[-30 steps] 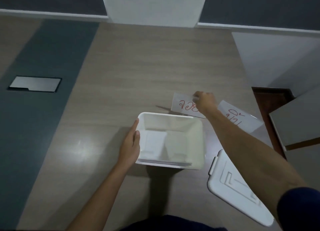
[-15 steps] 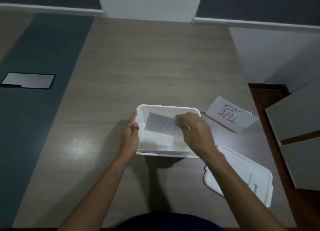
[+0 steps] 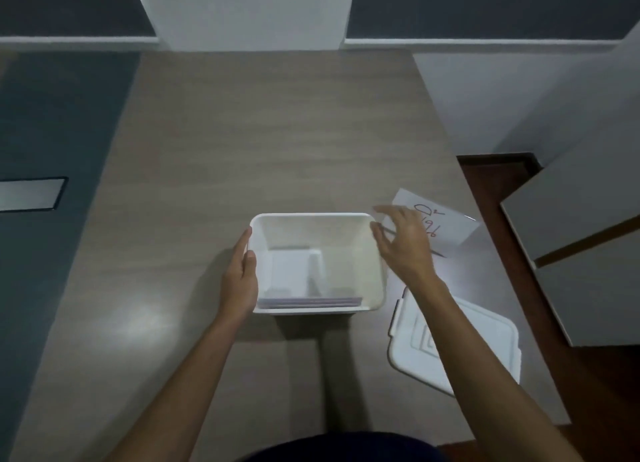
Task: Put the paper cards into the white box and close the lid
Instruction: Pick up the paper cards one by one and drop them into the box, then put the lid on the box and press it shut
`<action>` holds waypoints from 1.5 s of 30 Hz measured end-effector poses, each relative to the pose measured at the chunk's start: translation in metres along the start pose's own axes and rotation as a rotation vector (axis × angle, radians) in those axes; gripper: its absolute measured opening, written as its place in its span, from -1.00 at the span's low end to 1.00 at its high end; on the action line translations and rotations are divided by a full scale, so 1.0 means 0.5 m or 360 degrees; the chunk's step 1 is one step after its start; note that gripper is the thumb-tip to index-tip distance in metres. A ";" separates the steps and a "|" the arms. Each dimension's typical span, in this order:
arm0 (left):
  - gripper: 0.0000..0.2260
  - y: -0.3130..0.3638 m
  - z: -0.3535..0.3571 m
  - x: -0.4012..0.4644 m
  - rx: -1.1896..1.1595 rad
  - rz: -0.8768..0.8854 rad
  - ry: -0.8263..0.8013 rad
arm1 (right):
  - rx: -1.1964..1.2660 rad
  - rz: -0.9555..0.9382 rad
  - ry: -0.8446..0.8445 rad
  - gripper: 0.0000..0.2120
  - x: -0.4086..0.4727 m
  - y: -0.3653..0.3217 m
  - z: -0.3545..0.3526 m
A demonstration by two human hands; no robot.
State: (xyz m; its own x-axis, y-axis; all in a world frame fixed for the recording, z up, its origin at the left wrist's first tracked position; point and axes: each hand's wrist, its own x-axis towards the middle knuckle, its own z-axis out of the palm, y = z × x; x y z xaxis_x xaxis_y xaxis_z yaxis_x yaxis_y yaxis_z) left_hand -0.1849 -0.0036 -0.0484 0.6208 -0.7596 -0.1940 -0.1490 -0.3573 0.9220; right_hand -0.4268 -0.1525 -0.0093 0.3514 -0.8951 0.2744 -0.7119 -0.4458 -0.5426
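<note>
From my seat the white box [image 3: 317, 262] sits open at the middle of the wooden table [image 3: 263, 142], and I can see a stack of paper cards [image 3: 310, 301] lying flat on its floor, their edges showing along the near wall at 6 o'clock. The left hand [image 3: 242, 278] rests flat against the box's outer wall at 9 o'clock — fingers straight and together, palm touching the plastic, not curled around anything. The right hand [image 3: 403, 245] hangs in the air over the box's rim at about 2 o'clock, fingers spread wide and empty; it is slightly blurred, so I cannot tell whether a fingertip brushes the rim.

One more paper card [image 3: 446, 219] with red handwriting lies on the table at 2 o'clock from the box, just beyond the right hand and partly hidden behind it. A thin dark stick-like object [image 3: 438, 253] lies on the table by that card's near edge; I cannot tell what it is.

The white lid [image 3: 485, 337] lies flat on the table at 4 o'clock from the box, near the table's right edge — apart from the box, with the right forearm crossing over it.
</note>
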 end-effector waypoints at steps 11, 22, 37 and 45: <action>-0.61 0.016 0.041 0.034 0.0039 0.0090 -0.0117 | -0.0350 0.0560 0.0038 -0.81 0.093 0.204 -0.071; -0.63 0.013 0.044 0.040 -0.0069 0.0052 -0.0168 | 0.0132 -0.0504 0.0092 -0.88 -0.026 -0.131 -0.063; -0.59 0.047 0.036 0.033 0.0724 0.0278 0.0096 | 0.0395 0.0088 -0.0460 -0.69 -0.125 -0.069 -0.034; -0.58 0.219 0.281 -0.119 0.0674 0.1099 -0.0347 | -0.0302 0.1306 0.0035 -0.37 -0.299 0.249 -0.115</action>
State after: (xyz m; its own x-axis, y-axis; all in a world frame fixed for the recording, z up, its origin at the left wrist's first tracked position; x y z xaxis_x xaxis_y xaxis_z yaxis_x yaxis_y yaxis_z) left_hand -0.3462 -0.0739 0.0170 0.1277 -0.9551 0.2675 -0.7445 0.0859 0.6621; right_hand -0.6028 -0.0738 -0.0723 -0.3328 -0.9337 -0.1322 -0.8271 0.3564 -0.4346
